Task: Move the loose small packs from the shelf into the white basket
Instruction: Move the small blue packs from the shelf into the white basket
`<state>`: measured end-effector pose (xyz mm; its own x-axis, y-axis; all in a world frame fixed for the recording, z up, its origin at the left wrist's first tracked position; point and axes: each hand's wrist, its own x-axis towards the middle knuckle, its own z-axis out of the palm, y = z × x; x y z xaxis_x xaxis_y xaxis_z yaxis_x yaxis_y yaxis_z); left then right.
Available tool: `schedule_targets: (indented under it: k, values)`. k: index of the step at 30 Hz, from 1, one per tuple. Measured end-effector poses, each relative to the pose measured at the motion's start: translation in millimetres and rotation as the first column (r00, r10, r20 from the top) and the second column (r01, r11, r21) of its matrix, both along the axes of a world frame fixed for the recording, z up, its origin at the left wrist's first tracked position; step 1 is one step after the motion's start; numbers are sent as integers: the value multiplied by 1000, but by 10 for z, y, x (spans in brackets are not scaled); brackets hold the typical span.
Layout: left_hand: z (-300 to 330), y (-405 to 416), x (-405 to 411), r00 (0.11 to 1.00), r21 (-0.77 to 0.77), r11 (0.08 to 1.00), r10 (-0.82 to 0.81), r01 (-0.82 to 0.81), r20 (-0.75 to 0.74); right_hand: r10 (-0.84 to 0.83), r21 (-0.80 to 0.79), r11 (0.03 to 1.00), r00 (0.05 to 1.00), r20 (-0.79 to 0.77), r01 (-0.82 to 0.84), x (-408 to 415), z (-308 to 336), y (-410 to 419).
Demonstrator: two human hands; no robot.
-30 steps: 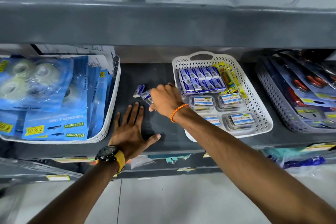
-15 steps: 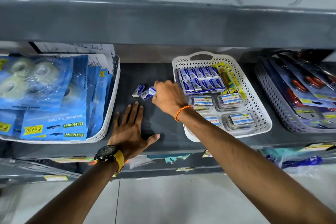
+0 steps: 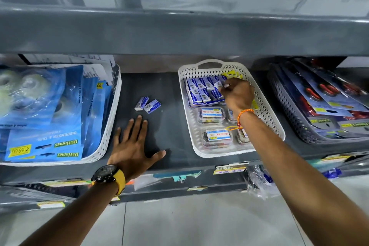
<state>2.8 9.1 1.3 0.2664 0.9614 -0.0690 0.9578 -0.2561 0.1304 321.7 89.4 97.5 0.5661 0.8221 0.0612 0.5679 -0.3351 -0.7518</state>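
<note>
Two loose small blue-and-white packs (image 3: 148, 104) lie side by side on the dark shelf (image 3: 169, 126), left of the white basket (image 3: 265, 110). My right hand (image 3: 237, 95) is over the back half of the basket, fingers pinched on one small pack (image 3: 218, 85) just above the rows of like packs (image 3: 201, 92) stacked there. My left hand (image 3: 133, 146) rests flat on the shelf with fingers spread, its fingertips just short of the two loose packs.
A white basket of blue tape-dispenser cards (image 3: 50, 118) fills the left. A grey basket of red-handled tools (image 3: 323, 104) sits at the right. Clear labelled boxes (image 3: 216, 136) occupy the white basket's front. The upper shelf beam (image 3: 179, 32) hangs low overhead.
My right hand took one pack from the loose group and carried it right, from the shelf to above the basket's stacked packs. Two packs stay on the shelf. My left hand has not moved.
</note>
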Motion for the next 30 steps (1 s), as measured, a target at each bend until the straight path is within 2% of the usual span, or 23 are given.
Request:
schedule_targets:
  k: [10,18,21,23,27,30]
  values:
    - [-26,4,-11,1000,9,1000,-6,6,9,124,9,992,989,83,-125,-110,-70,9]
    - [8,3,1,1000,-6,1000,-1,1,-5,151,-4,988,950,274,-156,-114,-116,-26]
    - [20,-1,5,1000,-11,1000,1,-1,-7,117,84,985,934,339,-154,-206,-77,-61]
    - [20,-6,7,1000,-9,1000,1,-1,-2,162,166,958,917,364,-236,-313,-50,-44]
    - [20,-11,16,1000,-15,1000,5,-5,18,359,211,845,814,457,-491,-679,13,55]
    - [39,-20,31,999,-15,1000,20,-20,35,513,-4,782,640,572,-624,-994,-5,155]
